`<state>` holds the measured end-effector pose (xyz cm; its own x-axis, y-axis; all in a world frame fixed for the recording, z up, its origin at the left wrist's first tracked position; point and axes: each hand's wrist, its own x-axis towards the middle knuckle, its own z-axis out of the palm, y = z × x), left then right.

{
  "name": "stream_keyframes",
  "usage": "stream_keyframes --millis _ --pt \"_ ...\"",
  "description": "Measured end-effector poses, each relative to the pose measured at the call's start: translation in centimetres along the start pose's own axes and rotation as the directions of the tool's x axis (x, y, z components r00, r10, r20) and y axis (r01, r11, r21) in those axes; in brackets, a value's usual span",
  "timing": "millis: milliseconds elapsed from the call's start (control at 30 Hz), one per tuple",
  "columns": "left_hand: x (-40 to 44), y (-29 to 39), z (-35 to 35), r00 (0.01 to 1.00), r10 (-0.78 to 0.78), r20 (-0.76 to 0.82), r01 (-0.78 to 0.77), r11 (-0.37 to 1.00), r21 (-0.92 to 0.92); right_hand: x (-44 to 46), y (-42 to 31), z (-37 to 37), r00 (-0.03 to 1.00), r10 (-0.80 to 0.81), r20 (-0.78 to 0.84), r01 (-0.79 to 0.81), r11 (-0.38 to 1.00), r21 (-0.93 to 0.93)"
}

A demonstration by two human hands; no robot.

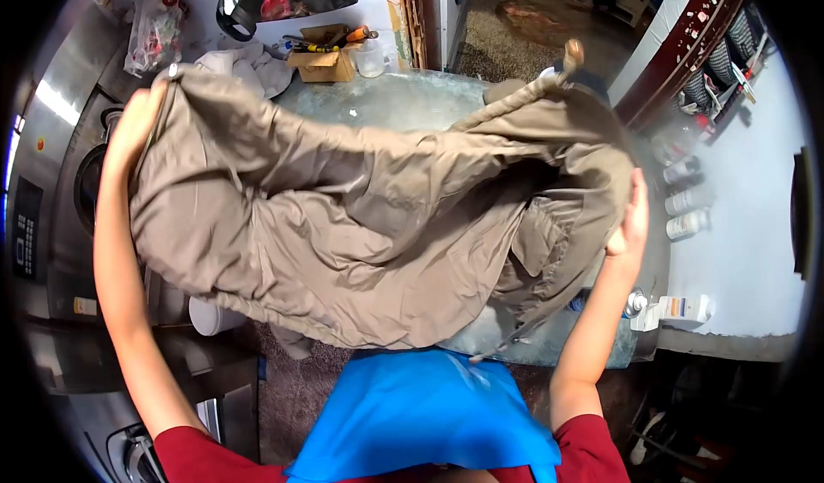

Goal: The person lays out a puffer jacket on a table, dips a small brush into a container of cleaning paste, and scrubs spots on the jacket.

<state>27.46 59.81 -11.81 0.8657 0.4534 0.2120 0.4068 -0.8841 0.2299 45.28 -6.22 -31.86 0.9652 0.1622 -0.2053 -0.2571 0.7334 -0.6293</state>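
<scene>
A taupe jacket (378, 234) with gathered seams and drawcords is spread wide in the air between my hands, above the table. My left hand (144, 131) grips its upper left edge, some fingers hidden by the cloth. At the other end my right hand (631, 225) is closed on the right side of the jacket, with its fingertips partly out of sight behind the fabric. One cord end dangles at the lower right, and another part sticks up at the upper right. A dark opening shows among the folds near the right side.
Under the jacket is a worn grey-green table (386, 97). A small cardboard box (324, 64), a clear plastic cup (370, 58) and a pale cloth (249, 66) lie at its back. Steel machines (43, 217) line the left. Several bottles (687, 223) stand on the right-hand ledge.
</scene>
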Motion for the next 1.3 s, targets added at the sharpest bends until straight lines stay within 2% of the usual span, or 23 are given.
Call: stream_keyframes --millis 67,167,200,233,267,300,333,367,400,500,533,600,633,667,767,800,833,933,1100,1200,1233,1267,1300 --pt "3.5 5.0 -1.7 0.998 0.024 -0.063 -0.013 0.986 0.165 -2.5 -1.5 4.6 0.977 -0.065 0.201 0.052 0.996 0.069" --pt "3.8 14.5 0.6 0.94 0.278 -0.197 -0.207 0.925 0.318 -3.8 0.6 13.4 0.987 -0.115 0.114 0.101 0.987 0.128" --pt "3.1 17.7 3.7 0.873 0.442 -0.205 -0.327 0.843 0.427 -1.3 4.2 14.8 0.959 -0.2 0.202 0.207 0.978 -0.014" --pt "1.9 20.3 6.8 0.914 0.399 -0.066 -0.347 0.857 0.38 1.2 7.8 16.2 0.916 -0.281 0.286 0.329 0.935 -0.135" --pt "1.5 21.9 10.6 0.869 0.474 0.143 -0.494 0.814 0.304 5.5 11.4 14.7 0.916 -0.327 0.231 0.395 0.835 -0.383" --pt "-0.9 23.0 14.7 0.806 0.559 0.192 -0.55 0.829 -0.104 7.1 12.8 13.2 0.938 -0.209 0.278 0.348 0.557 -0.754" --pt "-3.4 24.1 18.8 0.733 0.637 0.238 -0.472 0.729 -0.497 7.4 14.5 11.5 0.948 -0.179 0.262 0.314 0.416 -0.853" --pt "-6.2 23.6 21.7 0.644 0.67 0.369 -0.337 0.682 -0.649 7.5 16.1 8.3 0.927 -0.177 0.332 0.376 0.39 -0.84" --pt "-9.0 22.6 24.8 0.667 0.712 0.218 -0.407 0.594 -0.695 6.0 17.4 5.1 0.905 -0.207 0.372 0.423 0.331 -0.844" --pt "-17.3 16.6 29.9 0.914 0.363 0.18 -0.138 0.697 -0.704 -3.6 17.6 -0.8 0.876 -0.351 0.331 0.35 -0.011 -0.937" --pt "-20.0 12.9 33.3 0.966 0.258 0.032 -0.181 0.758 -0.626 -5.9 18.6 -4.4 0.878 -0.41 0.245 0.257 -0.026 -0.966" --pt "-24.1 6.8 36.9 0.995 -0.018 0.094 0.064 0.857 -0.511 -8.9 20.3 -10.3 0.879 -0.474 -0.041 -0.053 -0.012 -0.998" --pt "-25.4 4.5 39.2 0.933 -0.221 0.285 0.359 0.645 -0.675 -9.3 20.8 -12.3 0.851 -0.432 -0.3 -0.226 0.214 -0.95" --pt "-25.6 3.4 39.6 0.883 -0.252 0.396 0.46 0.632 -0.623 -9.5 21.3 -13.8 0.777 -0.336 -0.532 -0.383 0.419 -0.823" --pt "-24.2 4.3 39.7 0.885 -0.213 0.415 0.451 0.62 -0.642 -9.2 23.3 -16.8 0.804 -0.117 -0.583 -0.37 0.669 -0.644" --pt "-23.1 6.2 38.7 0.98 -0.095 0.177 0.182 0.794 -0.58 -9.3 23.0 -15.7 0.802 -0.12 -0.585 -0.369 0.67 -0.644" --pt "-21.9 7.4 38.0 0.996 0.076 -0.046 -0.088 0.897 -0.434 -9.2 22.1 -12.8 0.833 -0.152 -0.532 -0.331 0.634 -0.699" --pt "-18.3 6.9 37.3 0.98 0.196 0.018 -0.155 0.828 -0.538 -9.3 19.4 -8.5 0.851 -0.244 -0.466 -0.266 0.565 -0.781" --pt "-20.8 4.7 29.1 0.967 0.081 -0.243 -0.218 0.758 -0.615 -14.6 14.5 -2.3 0.797 -0.59 -0.131 0.039 0.266 -0.963" --pt "-29.2 -0.8 30.9 0.986 0.155 0.063 -0.094 0.822 -0.562 -20.0 16.3 -8.8 0.873 -0.487 -0.029 -0.045 -0.02 -0.999" --pt "-30.9 -1.7 31.0 0.964 0.133 0.231 0.02 0.828 -0.561 -22.2 16.8 -10.2 0.945 -0.236 -0.228 -0.272 -0.176 -0.946" --pt "-32.7 -3.0 30.8 0.84 -0.029 0.542 0.36 0.777 -0.516 -23.8 17.2 -11.1 0.891 -0.008 -0.453 -0.422 -0.377 -0.824" --pt "-34.9 -5.9 32.5 0.872 -0.026 0.49 0.322 0.782 -0.533 -24.8 17.6 -11.8 0.894 -0.005 -0.449 -0.417 -0.379 -0.826"
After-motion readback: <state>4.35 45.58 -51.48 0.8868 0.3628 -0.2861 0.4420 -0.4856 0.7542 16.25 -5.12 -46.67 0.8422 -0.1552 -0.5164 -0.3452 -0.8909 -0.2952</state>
